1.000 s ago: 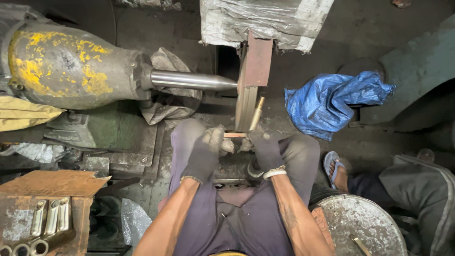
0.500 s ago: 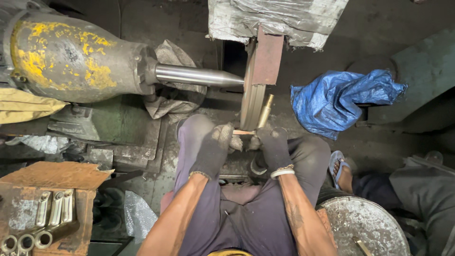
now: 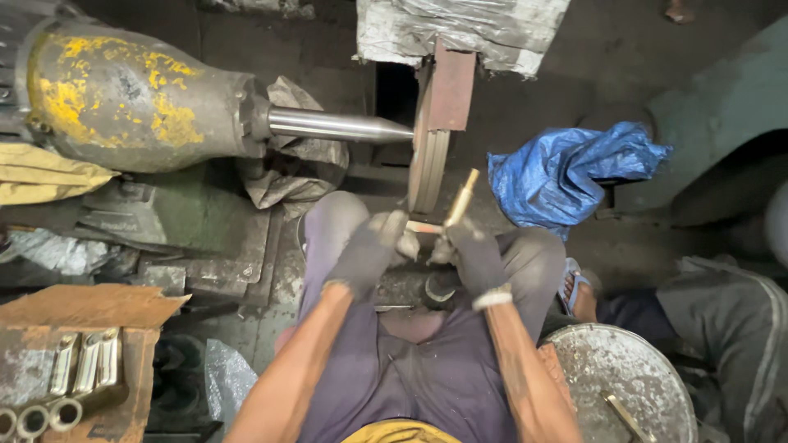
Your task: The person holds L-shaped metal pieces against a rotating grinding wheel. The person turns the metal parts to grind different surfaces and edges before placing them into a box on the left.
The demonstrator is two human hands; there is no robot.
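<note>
Hands w/ brass rod at wheel.
Gloved left hand [image 3: 368,250] & right hand [image 3: 476,253] both clamped on brass rod [image 3: 460,199], held just beside buffing wheel [image 3: 430,156]; motor shaft [image 3: 336,125] behind, blue bag [image 3: 566,172] to the right.

In the middle of the frame, two hands in dark dirty gloves meet close together. The right hand [image 3: 474,256] holds a thin brass rod [image 3: 460,199] that tilts up toward the edge of the polishing wheel [image 3: 428,164], very near it. The left hand [image 3: 371,250] grips the low end of the work, just beside the right hand. In the upper left sits a big grey motor [image 3: 123,98] with worn yellow paint, and its shiny shaft [image 3: 336,126] points at the wheel. A crumpled blue plastic bag [image 3: 566,172] lies to the right. In the lower left, a rusty tray [image 3: 74,308] holds short metal tubes [image 3: 33,418]. In the lower right is a round metal lid [image 3: 632,381], and beside it another person's foot in a sandal [image 3: 579,291]
</note>
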